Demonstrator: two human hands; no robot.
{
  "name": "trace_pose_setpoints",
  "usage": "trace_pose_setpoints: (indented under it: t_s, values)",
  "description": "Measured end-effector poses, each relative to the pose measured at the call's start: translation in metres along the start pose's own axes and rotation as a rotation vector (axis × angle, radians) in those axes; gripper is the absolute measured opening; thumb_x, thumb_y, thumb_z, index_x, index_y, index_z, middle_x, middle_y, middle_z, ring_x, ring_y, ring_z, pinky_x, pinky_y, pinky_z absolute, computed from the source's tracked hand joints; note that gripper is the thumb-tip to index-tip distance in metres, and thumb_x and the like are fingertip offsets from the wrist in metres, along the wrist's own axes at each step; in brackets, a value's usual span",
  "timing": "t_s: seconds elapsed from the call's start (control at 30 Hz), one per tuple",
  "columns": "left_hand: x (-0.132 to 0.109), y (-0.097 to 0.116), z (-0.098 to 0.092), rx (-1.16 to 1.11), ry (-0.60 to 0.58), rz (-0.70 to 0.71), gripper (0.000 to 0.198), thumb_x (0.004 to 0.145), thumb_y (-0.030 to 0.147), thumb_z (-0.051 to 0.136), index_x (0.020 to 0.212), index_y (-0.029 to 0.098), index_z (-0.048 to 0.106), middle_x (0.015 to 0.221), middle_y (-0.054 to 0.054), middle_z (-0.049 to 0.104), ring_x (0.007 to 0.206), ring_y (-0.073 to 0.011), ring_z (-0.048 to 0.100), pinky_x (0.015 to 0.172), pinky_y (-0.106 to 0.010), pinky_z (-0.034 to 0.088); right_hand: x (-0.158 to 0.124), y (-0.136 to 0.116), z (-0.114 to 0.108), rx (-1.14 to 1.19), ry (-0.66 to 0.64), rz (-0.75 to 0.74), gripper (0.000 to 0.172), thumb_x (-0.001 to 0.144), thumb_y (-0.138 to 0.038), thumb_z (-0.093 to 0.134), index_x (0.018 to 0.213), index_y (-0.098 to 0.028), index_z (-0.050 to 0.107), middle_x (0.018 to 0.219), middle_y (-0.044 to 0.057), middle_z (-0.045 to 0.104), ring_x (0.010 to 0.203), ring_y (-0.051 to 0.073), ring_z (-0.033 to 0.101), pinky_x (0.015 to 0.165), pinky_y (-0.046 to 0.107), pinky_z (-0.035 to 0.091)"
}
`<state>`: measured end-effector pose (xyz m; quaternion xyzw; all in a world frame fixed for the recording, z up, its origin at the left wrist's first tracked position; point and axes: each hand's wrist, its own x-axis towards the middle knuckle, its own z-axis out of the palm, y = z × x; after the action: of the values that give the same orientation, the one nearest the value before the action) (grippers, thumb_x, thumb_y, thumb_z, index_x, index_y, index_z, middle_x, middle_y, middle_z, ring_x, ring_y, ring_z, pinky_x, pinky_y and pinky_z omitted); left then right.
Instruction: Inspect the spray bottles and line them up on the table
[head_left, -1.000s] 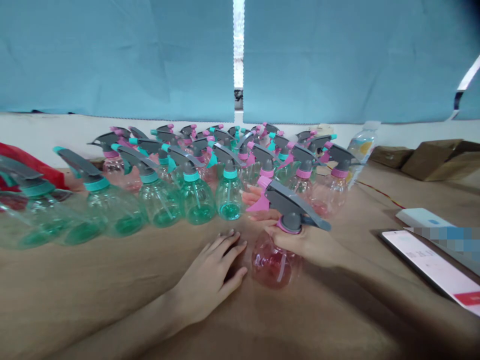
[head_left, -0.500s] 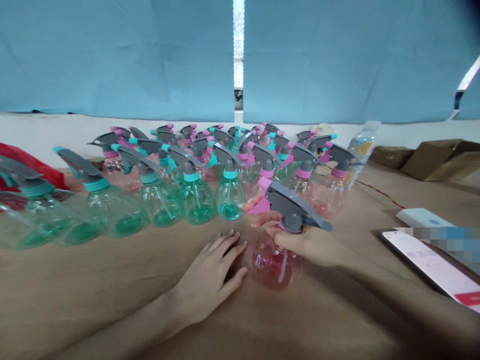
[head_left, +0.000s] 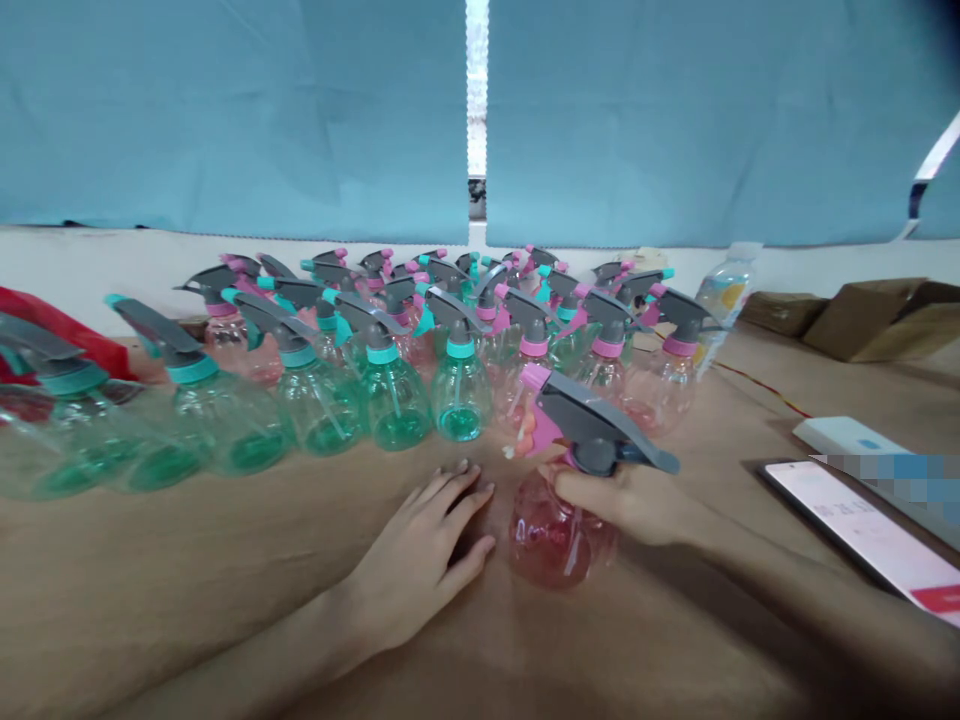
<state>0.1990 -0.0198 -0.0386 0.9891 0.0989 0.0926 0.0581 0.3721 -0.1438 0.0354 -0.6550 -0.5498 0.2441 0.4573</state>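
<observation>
My right hand (head_left: 630,500) is wrapped round the neck of a pink spray bottle (head_left: 555,535) with a grey and pink trigger head. Its fingertips show beside the pink trigger, and the nozzle points away to the left. The bottle tilts slightly, and a pale dip tube shows inside. To its left, my left hand (head_left: 427,550) lies flat on the wooden table (head_left: 247,600), fingers spread, holding nothing. Beyond both hands stand several green spray bottles (head_left: 397,405) with turquoise collars, and pink spray bottles (head_left: 667,385) to the right.
A phone (head_left: 855,530) lies on the right beside a white box-shaped device (head_left: 847,437) with a thin cable. Behind are a clear drink bottle (head_left: 727,290) and an opened cardboard box (head_left: 877,320). Red material (head_left: 67,335) lies at the far left.
The held pink spray bottle has shifted slightly right and toward me. My right fingers have drawn in from stretching past the trigger to curling beside it. My left hand has stayed still.
</observation>
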Motion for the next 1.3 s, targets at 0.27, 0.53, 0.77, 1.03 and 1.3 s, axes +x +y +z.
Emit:
trace_pose_setpoints:
  t_s: [0.27, 0.53, 0.77, 1.03, 1.3]
  values:
    - [-0.001, 0.000, 0.001, 0.003, 0.007, 0.004, 0.044, 0.095, 0.038, 0.044, 0.134, 0.017, 0.044, 0.142, -0.009, 0.042, 0.131, -0.0249, 0.035, 0.106, -0.044, 0.031, 0.002, 0.011, 0.004, 0.103, -0.007, 0.049, 0.017, 0.066, -0.030, 0.049, 0.079, -0.023, 0.058, 0.094, 0.006, 0.066, 0.093, 0.025, 0.060, 0.079, 0.044, 0.050]
    - [0.000, 0.001, -0.001, -0.028, 0.024, 0.000, 0.044, 0.094, 0.037, 0.044, 0.135, 0.019, 0.043, 0.141, -0.009, 0.042, 0.131, -0.0258, 0.035, 0.105, -0.045, 0.032, 0.002, 0.007, 0.003, 0.059, -0.029, 0.008, 0.005, 0.068, -0.029, 0.048, 0.068, -0.024, 0.049, 0.061, 0.001, 0.055, 0.102, 0.028, 0.059, 0.086, 0.046, 0.049]
    - [0.000, 0.002, -0.002, -0.029, -0.011, -0.011, 0.045, 0.094, 0.037, 0.044, 0.134, 0.017, 0.043, 0.142, -0.010, 0.041, 0.131, -0.0267, 0.034, 0.105, -0.047, 0.033, 0.002, 0.004, 0.003, 0.038, -0.023, 0.017, 0.010, 0.069, -0.028, 0.048, 0.072, -0.022, 0.055, 0.089, 0.007, 0.065, 0.101, 0.027, 0.059, 0.081, 0.043, 0.052]
    - [0.000, 0.003, -0.003, -0.035, -0.029, -0.023, 0.045, 0.094, 0.037, 0.045, 0.134, 0.017, 0.043, 0.142, -0.010, 0.040, 0.132, -0.0271, 0.034, 0.106, -0.047, 0.031, 0.001, 0.009, 0.006, 0.002, 0.010, 0.098, 0.012, 0.072, -0.033, 0.048, 0.071, -0.022, 0.055, 0.079, 0.005, 0.060, 0.100, 0.027, 0.058, 0.082, 0.044, 0.051]
    - [0.001, 0.002, -0.003, -0.032, -0.008, -0.009, 0.044, 0.095, 0.037, 0.045, 0.134, 0.017, 0.043, 0.142, -0.010, 0.042, 0.131, -0.0260, 0.034, 0.106, -0.046, 0.032, 0.001, 0.011, 0.005, -0.005, 0.009, 0.092, 0.014, 0.073, -0.033, 0.049, 0.074, -0.022, 0.058, 0.093, 0.006, 0.064, 0.095, 0.025, 0.059, 0.081, 0.043, 0.050]
